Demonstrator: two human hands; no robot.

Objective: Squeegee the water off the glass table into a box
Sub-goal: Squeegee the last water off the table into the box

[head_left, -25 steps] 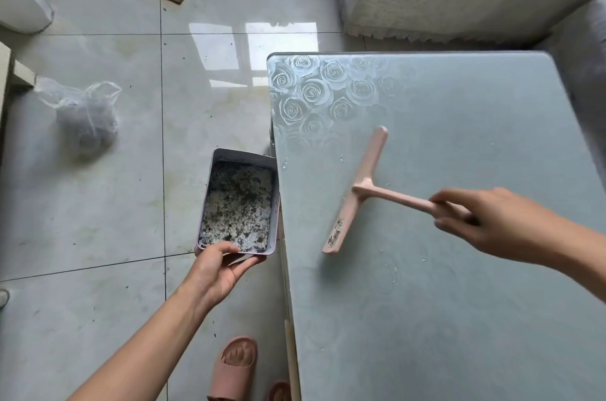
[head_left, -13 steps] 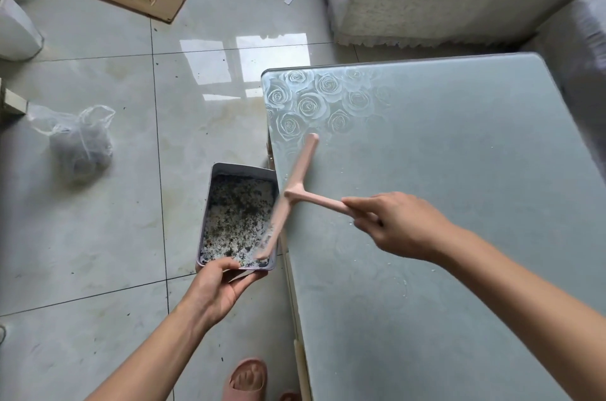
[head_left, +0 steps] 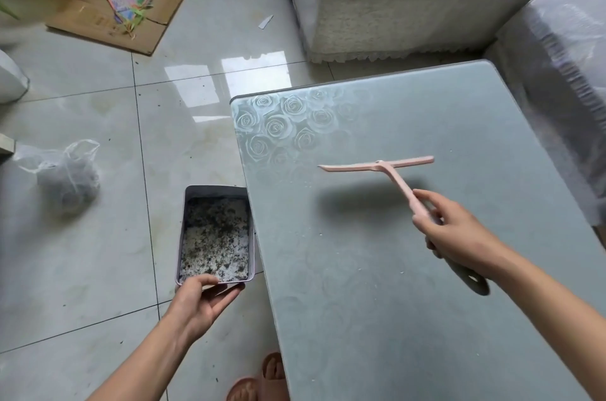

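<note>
Box (head_left: 214, 191) placement explains itself. We hold it off the left edge of the worktop (head_left: 393, 318), with its long side just beside that edge. Its open top seems to sit lower than the glass, so whatever gets pushed over the edge should drop inside. A dark, speckled wet layer already covers its bottom.

Our left hand (head_left: 203, 299) grips the box's near short end, thumb over the rim and fingers curled underneath. The forearm reaches in from the near left, above the floor.

Our right hand (head_left: 455, 230) is closed round the handle of the pink squeegee (head_left: 377, 166), index finger stretched up along the shaft. That forearm crosses the worktop's near right part.

The blade is raised off the glass, since its shadow (head_left: 357, 195) lies on the worktop apart from it, on our side. It hangs over the middle of the worktop, roughly parallel to the far edge, and to the right of the rose pattern (head_left: 278, 125) in the far left corner.

We judge the tool is held up like this to be set down for a stroke, not mid-stroke. To send water toward the box, the blade would need turning to face the left edge.

Pale specks dot the glass near the left edge, and we cannot tell whether they are droplets or crumbs.
</note>
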